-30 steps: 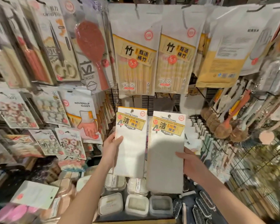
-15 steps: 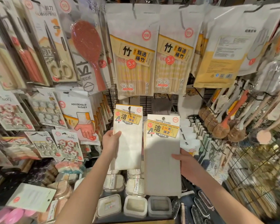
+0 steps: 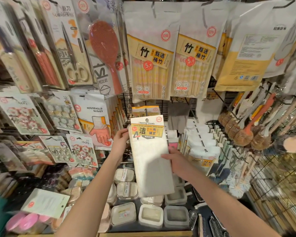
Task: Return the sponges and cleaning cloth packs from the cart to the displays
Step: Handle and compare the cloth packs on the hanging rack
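Note:
A white cleaning towel pack point(image 3: 151, 158) with a yellow header card hangs in front of me, its hole at a display hook point(image 3: 146, 111). Another pack of the same kind point(image 3: 144, 112) hangs just behind it, and the second pack I carried lies under the front one with only its edge showing. My left hand point(image 3: 120, 142) pinches the packs' left edge near the header. My right hand point(image 3: 176, 159) grips the right edge at mid height, thumb on the front.
Household glove packs point(image 3: 92, 120) hang left of the hook, bamboo chopstick packs point(image 3: 150, 65) above it, white cloth packs point(image 3: 202, 151) and brushes point(image 3: 243, 134) to the right. Soap boxes point(image 3: 126, 190) sit on the shelf below. A black wire grid point(image 3: 126, 106) backs the display.
The two packs, held apart side by side before, have come together into one stack. Both hands have moved inward and up, bringing the header to the hook.

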Demonstrator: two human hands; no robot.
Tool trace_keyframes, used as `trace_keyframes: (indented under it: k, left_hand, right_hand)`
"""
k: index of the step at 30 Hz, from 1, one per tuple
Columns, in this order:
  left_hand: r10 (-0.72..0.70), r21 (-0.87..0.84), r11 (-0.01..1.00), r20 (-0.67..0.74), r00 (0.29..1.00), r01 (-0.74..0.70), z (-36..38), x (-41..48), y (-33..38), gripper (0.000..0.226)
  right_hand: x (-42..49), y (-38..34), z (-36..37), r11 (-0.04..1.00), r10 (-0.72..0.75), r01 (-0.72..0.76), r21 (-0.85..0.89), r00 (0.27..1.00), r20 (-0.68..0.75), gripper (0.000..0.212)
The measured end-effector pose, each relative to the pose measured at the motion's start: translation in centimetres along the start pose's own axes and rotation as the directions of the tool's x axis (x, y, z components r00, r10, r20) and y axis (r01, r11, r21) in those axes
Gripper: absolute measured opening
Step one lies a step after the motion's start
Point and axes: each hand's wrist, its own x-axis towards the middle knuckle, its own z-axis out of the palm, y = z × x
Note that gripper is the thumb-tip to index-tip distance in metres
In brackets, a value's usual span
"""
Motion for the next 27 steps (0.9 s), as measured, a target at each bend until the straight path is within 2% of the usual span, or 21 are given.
trace_keyframes:
  k: [2, 6, 10, 15, 17, 19, 21, 24, 27]
  left_hand:
    - [0.009, -0.007, 1.000, 0.016, 1.000, -0.009, -1.0, -0.4, 0.0, 0.022]
    - [0.018, -0.025, 1.000, 0.052, 0.998, -0.016, -2.3, -1.6, 0.2, 0.022]
    - [0.046, -0.043, 0.998, 0.079, 0.996, -0.043, -2.8, -3.1, 0.4, 0.025]
    - [0.065, -0.030, 0.998, 0.085, 0.994, -0.062, -3.0, -3.5, 0.0, 0.016]
    - [0.063, -0.037, 0.998, 0.083, 0.995, -0.060, -2.6, -3.5, 0.2, 0.014]
    - [0.068, -0.047, 0.997, 0.071, 0.995, -0.065, -2.0, -3.6, 0.6, 0.014]
    - [0.079, -0.065, 0.995, 0.067, 0.995, -0.075, -1.5, -3.8, 1.0, 0.018]
    - [0.094, -0.072, 0.993, 0.074, 0.993, -0.089, -0.9, -4.3, 1.6, 0.020]
    - [0.095, -0.050, 0.995, 0.102, 0.990, -0.090, -0.4, -4.6, 1.4, 0.019]
  right_hand:
    - [0.3, 0.0, 1.2, 1.000, -0.019, 0.019, -0.008, 1.000, 0.004, 0.028]
    - [0.8, 1.0, 1.7, 0.997, -0.055, 0.056, 0.055, 0.998, -0.021, 0.026]
    - [0.9, 1.6, 1.9, 0.996, -0.074, 0.076, 0.038, 0.996, -0.051, 0.024]
    - [3.3, 0.7, 2.0, 0.997, -0.078, 0.081, 0.012, 0.983, -0.165, 0.038]
    - [4.8, 0.0, 2.3, 0.997, -0.067, 0.073, 0.013, 0.964, -0.258, 0.029]
    - [6.5, -0.8, 2.5, 0.995, -0.073, 0.043, -0.091, 0.929, -0.363, 0.023]
    - [8.1, -1.5, 2.4, 0.959, -0.111, -0.007, -0.284, 0.910, -0.399, 0.039]
    - [9.5, -1.6, 2.3, 0.889, -0.083, -0.127, -0.439, 0.900, -0.427, 0.057]
    - [9.2, -1.2, 2.9, 0.876, -0.030, -0.192, -0.443, 0.894, -0.447, 0.031]
